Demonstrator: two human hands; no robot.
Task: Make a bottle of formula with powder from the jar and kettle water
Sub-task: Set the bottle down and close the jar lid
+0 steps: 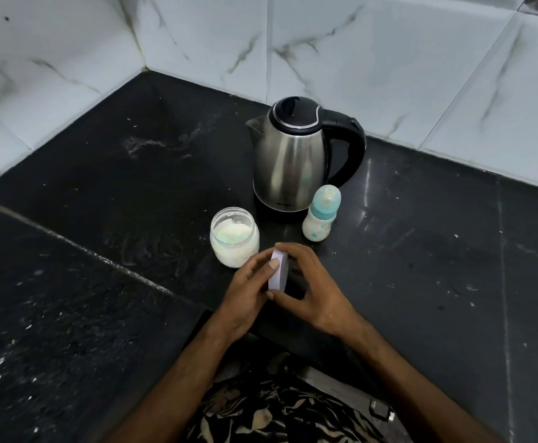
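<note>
the counter (108,174) was black stone, dusted here and there with pale specks and a smeared whitish patch toward the back left, and it ran into a corner of white marble-look wall tiles (197,43).

furthest left of the things stood the jar (234,237), clear, lidless and upright, holding white powder with a tinge of pale green showing at the near side of the powder. just in front of it and a little right, the left hand (245,295) came up from the bottom of the view with its fingers curled round a lid (278,270) (white, or faintly lilac in that light), the thumb pressed flat against the lid's face. the lid stood on edge, held just above the counter, close by the jar's near right side but not touching it as far as i could see.

the right hand (315,292) gripped the same lid from the other side, fingers arched over its top and thumb tucked under the lower edge, so both hands were clasped on it together.

behind the hands stood the kettle (296,161), steel-bodied with a black lid shut, spout to the left and black handle to the right. just beside its base on the right stood the baby bottle (320,217), upright, teat and teal collar screwed on, its body milky white.

at the bottom edge showed a dark garment (280,410) with a pale leaf pattern.
</note>
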